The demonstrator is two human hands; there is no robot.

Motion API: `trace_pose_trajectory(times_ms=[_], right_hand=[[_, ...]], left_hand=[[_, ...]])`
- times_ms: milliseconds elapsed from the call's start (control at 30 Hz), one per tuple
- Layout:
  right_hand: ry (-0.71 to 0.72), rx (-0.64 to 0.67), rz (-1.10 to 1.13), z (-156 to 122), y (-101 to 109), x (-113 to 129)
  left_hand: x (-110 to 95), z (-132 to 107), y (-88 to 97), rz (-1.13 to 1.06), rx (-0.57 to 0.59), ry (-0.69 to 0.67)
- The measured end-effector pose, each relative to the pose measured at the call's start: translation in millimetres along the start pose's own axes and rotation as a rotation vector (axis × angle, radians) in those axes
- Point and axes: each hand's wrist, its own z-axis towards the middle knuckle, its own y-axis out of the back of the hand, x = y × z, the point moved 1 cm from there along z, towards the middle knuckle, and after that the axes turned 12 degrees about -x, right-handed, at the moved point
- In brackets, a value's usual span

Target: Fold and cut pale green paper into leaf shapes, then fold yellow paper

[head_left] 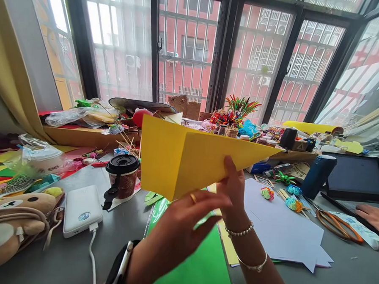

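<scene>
I hold a folded yellow paper [188, 159] up in front of me, its point aimed to the right. My right hand [236, 195], with bead bracelets on the wrist, pinches the paper's lower edge near the middle. My left hand [185, 222], with a ring on one finger and a dark watch on the wrist, reaches up under the paper's lower left part, fingers curled toward it. Below the hands lies a green sheet [198, 265] on the grey table [59, 258].
A lidded coffee cup [123, 176] and a white power bank [82, 210] stand at the left, a bear plush [17, 217] beyond them. White paper sheets [283, 227], scissors [337, 224], a blue bottle [317, 176] and a tablet [356, 176] lie at the right. Another person's hand [374, 217] rests at the far right.
</scene>
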Motion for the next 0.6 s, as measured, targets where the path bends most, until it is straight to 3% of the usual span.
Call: trace_pose_trajectory(times_ms=[67,133,333,600], right_hand=[[-0.009,0.061,0.013,-6,-5,-5],[0.004,0.126,0.004,-11,-9,-10],[-0.071,0.253,0.037,-21,-12,-19],[-0.173,0.410,-0.038,-24,-6,-36]], left_hand=[[7,16,7.0,0.187,-0.309,-0.103],[14,31,12.4,0.314,-0.440,-0.189],[8,52,19.6,0.482,-0.486,-0.254],[8,47,17.4,0.641,-0.355,-0.212]])
